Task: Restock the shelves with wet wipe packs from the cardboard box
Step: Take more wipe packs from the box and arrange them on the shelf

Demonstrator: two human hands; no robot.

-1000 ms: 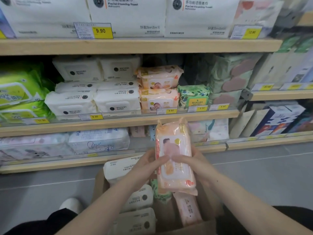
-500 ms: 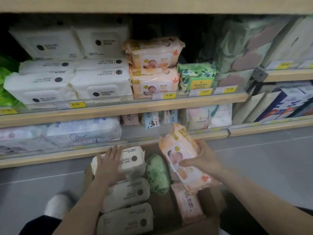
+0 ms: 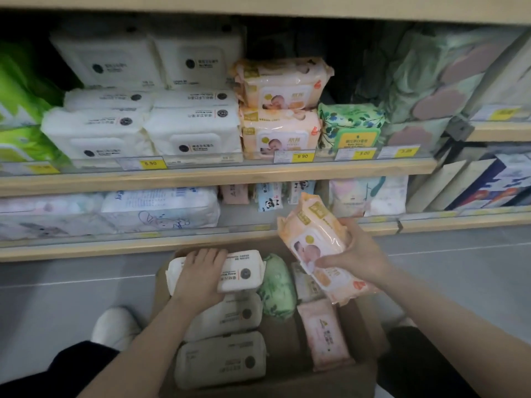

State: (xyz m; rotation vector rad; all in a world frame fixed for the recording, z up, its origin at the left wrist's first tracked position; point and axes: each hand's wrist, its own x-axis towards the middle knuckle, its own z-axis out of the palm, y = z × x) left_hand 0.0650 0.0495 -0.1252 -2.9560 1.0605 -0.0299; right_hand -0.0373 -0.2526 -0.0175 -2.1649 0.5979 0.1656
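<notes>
From the head camera, looking down past both forearms, a cardboard box (image 3: 370,334) sits open on the grey floor just in front of the lowest shelf. The right hand (image 3: 355,255) grips a peach baby wet wipe pack (image 3: 317,245), thumb across its front and fingers curled behind, holding it tilted above the right side of the box, its top corner reaching up in front of the bottom shelf edge. The left hand (image 3: 201,275) lies palm down on the farthest white wet wipe pack (image 3: 241,272) in the box, fingers curled over its far edge.

Nearer in the box, two more white packs (image 3: 227,360) lie in a column on the left. A green pack (image 3: 277,285) stands in the middle, and a pale pink pack (image 3: 323,333) lies at the right, under the held one.

On the middle shelf (image 3: 218,175), two matching peach baby wipe packs (image 3: 281,106) are stacked one on the other behind a yellow 9.90 price tag (image 3: 301,156). To their left are piles of white packs (image 3: 143,130); to their right, a leaf-printed pack with a yellow label (image 3: 352,129). Bright green packs (image 3: 20,110) fill the far left.

On the bottom shelf lie large pale soft packs (image 3: 161,208) at left and small panda-print packs (image 3: 268,201) farther back. A white shoe (image 3: 115,326) shows on the floor left of the box.
</notes>
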